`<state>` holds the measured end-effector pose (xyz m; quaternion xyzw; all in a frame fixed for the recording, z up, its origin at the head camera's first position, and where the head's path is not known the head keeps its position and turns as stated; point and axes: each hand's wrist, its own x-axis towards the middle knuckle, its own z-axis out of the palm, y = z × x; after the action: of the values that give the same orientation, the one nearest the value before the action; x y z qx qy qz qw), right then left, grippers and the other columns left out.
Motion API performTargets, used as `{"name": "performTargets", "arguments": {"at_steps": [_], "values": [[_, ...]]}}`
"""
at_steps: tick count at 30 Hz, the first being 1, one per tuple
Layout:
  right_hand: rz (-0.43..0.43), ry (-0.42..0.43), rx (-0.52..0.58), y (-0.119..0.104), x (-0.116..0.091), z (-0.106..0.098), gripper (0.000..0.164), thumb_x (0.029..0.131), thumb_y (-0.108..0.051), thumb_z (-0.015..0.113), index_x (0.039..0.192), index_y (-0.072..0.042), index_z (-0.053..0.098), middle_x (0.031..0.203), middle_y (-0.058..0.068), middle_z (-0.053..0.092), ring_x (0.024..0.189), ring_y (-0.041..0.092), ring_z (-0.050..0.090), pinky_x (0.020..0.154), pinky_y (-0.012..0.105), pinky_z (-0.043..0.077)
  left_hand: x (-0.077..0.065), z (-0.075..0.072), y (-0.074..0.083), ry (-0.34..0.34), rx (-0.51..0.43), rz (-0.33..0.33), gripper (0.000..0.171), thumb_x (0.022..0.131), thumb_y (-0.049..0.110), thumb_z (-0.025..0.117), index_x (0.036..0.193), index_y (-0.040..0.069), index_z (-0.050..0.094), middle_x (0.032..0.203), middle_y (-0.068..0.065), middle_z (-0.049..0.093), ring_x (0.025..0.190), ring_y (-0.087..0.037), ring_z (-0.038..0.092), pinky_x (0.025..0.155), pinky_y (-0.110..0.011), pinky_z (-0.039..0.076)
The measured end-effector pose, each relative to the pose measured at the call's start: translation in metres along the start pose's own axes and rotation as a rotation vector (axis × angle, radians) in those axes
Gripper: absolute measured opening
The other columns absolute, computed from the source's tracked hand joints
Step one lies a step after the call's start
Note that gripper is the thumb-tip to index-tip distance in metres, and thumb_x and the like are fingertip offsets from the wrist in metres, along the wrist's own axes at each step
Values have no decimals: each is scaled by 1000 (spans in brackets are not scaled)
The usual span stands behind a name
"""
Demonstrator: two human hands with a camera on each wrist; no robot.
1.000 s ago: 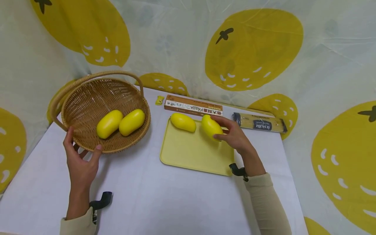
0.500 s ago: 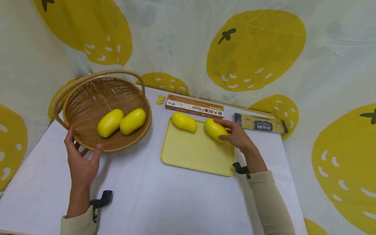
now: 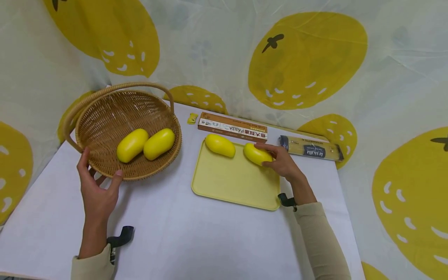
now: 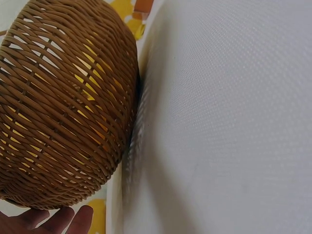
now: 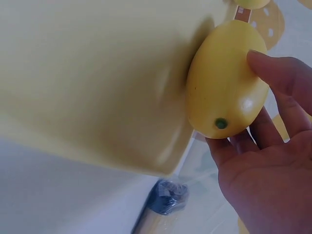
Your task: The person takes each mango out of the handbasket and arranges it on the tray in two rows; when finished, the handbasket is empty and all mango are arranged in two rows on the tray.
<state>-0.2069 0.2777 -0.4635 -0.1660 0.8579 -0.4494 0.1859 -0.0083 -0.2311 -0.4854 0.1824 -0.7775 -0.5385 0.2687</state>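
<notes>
In the head view my right hand holds a yellow mango at the far right part of the pale yellow tray. Up close in the right wrist view, thumb and fingers curl round this mango, its green stem end showing, and its side lies against the tray. Another mango lies to its left on the tray. At the left, my left hand grips the near rim of a wicker basket, which is tilted. Inside rest two mangoes, one left and one right.
Behind the tray lies a pasta box, with a small yellow packet beside its left end. A spaghetti pack lies behind my right hand. A white cloth covers the table, and a fruit-print curtain hangs behind.
My right hand has moved the mango slightly right and down to the tray, turning it flatter. The left hand keeps its grip on the basket. The head view has shifted a little.
</notes>
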Motion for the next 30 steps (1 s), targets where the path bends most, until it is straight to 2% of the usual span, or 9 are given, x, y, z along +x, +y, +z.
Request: {"name": "performTargets", "arguments": {"at_steps": [7,17,22,30], "values": [[-54,26,-37,1,2,0,66,90,19,67,149,-10,62,166,12,48,160,34,35,127,56,31,2,0,0,1,6,4,99,89,6,77,168,30,23,173,5,29,148,-29,42,111,-26,42],[-29,85,-158,-11,-4,6,68,88,19,71,149,-12,63,166,11,47,160,37,33,127,59,30,1,-1,1,-4,15,-11,99,90,6,77,168,31,23,173,6,29,148,-29,42,111,-25,41],[-103,118,-186,-29,-9,10,71,87,15,75,150,-16,63,164,7,52,158,36,36,126,62,31,0,-1,1,-3,15,-10,98,89,7,77,168,31,23,173,5,29,148,-29,42,110,-25,41],[-218,116,-207,-72,-14,20,69,88,8,80,149,-22,64,162,6,54,157,31,41,126,61,32,0,-1,0,-2,20,-8,97,90,8,77,168,31,23,173,6,29,147,-29,43,109,-23,41]]}}
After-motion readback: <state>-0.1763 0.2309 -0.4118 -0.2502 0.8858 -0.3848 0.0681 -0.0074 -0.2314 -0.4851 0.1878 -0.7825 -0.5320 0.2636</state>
